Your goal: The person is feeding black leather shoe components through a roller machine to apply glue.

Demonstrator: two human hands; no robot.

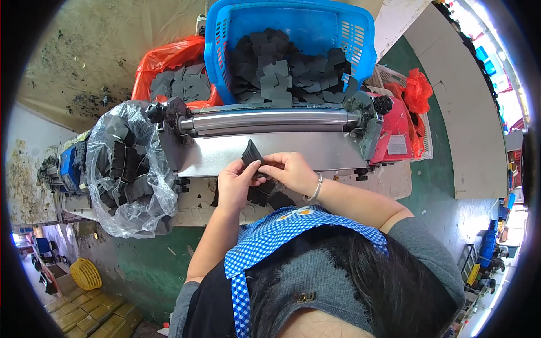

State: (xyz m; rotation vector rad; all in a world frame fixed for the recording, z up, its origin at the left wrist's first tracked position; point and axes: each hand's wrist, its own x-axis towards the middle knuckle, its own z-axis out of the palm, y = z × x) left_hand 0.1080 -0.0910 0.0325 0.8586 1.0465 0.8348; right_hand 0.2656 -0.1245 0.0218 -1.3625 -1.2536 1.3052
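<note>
Both my hands meet over the near edge of a machine's steel plate (304, 147), holding one stack of thin dark pieces (252, 152) between them. My left hand (236, 179) has its thumb and fingers closed on the stack's lower part. My right hand (288, 170) pinches the same stack from the right, so some of it is hidden behind my fingers. Just beyond the plate lie shiny metal rollers (270, 119), set between two dark end blocks. More loose black pieces (280, 199) rest on the table below my hands.
Behind the rollers a blue basket (363, 39) holds many flat black pieces. To its left stands a red bag (147, 63) of similar pieces. A clear plastic bag (159, 211) with bundled black stacks sits left of the machine, and a red machine housing (393, 132) stands at right.
</note>
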